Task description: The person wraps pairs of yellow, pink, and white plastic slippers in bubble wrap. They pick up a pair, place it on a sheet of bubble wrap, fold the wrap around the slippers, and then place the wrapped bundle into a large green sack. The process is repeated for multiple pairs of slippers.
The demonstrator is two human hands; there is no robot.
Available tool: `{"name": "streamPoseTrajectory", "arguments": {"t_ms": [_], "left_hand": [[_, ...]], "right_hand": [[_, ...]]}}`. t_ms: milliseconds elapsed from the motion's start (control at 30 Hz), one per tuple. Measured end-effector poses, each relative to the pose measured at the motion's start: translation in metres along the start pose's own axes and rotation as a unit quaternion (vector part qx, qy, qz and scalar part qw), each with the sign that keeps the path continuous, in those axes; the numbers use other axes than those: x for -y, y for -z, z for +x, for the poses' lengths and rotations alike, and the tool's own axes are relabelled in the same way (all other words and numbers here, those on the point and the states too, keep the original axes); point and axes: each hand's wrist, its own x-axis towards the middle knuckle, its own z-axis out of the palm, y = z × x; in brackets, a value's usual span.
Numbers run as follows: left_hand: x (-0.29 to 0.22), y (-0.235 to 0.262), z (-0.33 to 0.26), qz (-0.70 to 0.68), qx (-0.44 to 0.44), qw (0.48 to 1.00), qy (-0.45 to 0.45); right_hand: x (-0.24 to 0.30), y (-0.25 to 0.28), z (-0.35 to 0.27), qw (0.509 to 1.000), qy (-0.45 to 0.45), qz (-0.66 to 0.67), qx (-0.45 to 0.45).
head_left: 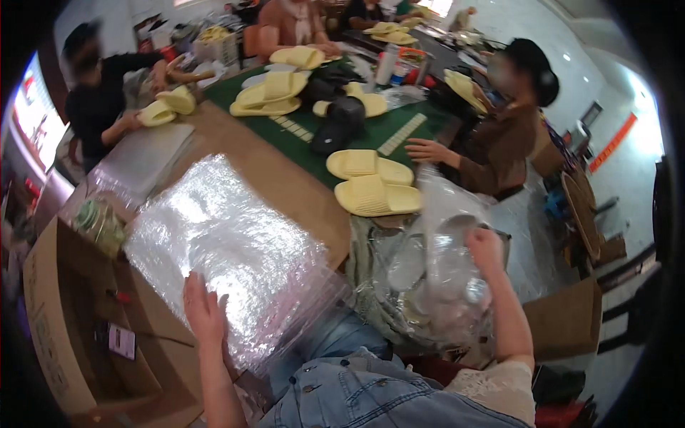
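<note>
My left hand (205,310) is at the near edge of a shiny stack of clear plastic bags (235,214). Its fingers are stretched out and nothing is held in them. On the other side, my right hand (486,251) is closed at a clear plastic bag (439,203) with pale slippers inside. This bag is above an open sack (367,278), where more bagged slippers (407,264) lie. Just beyond the sack, a pair of yellow slippers (378,196) rests at the table's edge.
A cardboard box (78,342) stands open at my left, with a phone (121,341) inside. A jar (100,225) is beside it. More yellow slippers (275,93) and black ones (341,125) lie on the green mat (314,153). Co-workers (506,121) sit around the table.
</note>
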Motion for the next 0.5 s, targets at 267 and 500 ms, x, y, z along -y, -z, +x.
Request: {"name": "streamPoseTrajectory", "arguments": {"t_ms": [267, 500], "left_hand": [[-0.003, 0.011, 0.007, 0.019, 0.004, 0.999, -0.041], [-0.049, 0.019, 0.005, 0.081, 0.036, 0.991, -0.103]], "right_hand": [[-0.159, -0.091, 0.031, 0.966, -0.114, -0.221, 0.071], [0.016, -0.02, 0.0, 0.935, 0.068, -0.347, 0.0]]}}
